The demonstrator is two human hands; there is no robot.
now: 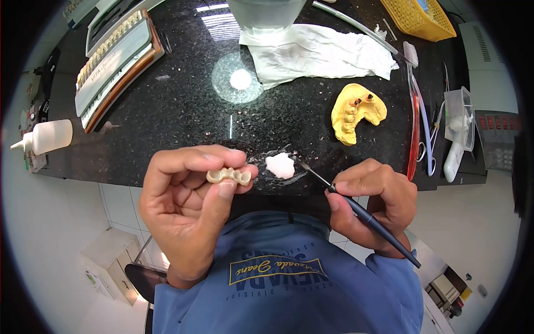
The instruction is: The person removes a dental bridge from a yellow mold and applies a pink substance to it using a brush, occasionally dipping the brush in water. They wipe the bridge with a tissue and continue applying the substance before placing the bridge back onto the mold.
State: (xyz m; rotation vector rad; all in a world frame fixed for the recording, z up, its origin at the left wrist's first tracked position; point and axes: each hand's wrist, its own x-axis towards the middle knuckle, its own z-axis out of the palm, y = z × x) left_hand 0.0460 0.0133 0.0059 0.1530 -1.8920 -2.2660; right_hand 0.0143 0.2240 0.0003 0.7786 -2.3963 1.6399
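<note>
Between the thumb and fingers of my left hand (186, 200) is a tooth-coloured dental bridge (229, 176), its hollow side facing up. My right hand (378, 203) grips a slim dark-handled brush (367, 214) like a pen. The brush's thin tip points left and lies right at the edge of a small white mound of paste (280, 166) on the black countertop (183, 122). Beyond my right hand, a yellow plaster dental model (349, 119) shows a horseshoe arch with dark spots on a few teeth.
A white cloth (320, 53) lies at the back, beside a translucent container (266, 16). Tooth shade guides (117, 61) stand far left, near a white squeeze bottle (52, 136). On the right are a red-handled toothbrush (414, 133), a clear plastic box (460, 122) and a yellow basket (420, 19).
</note>
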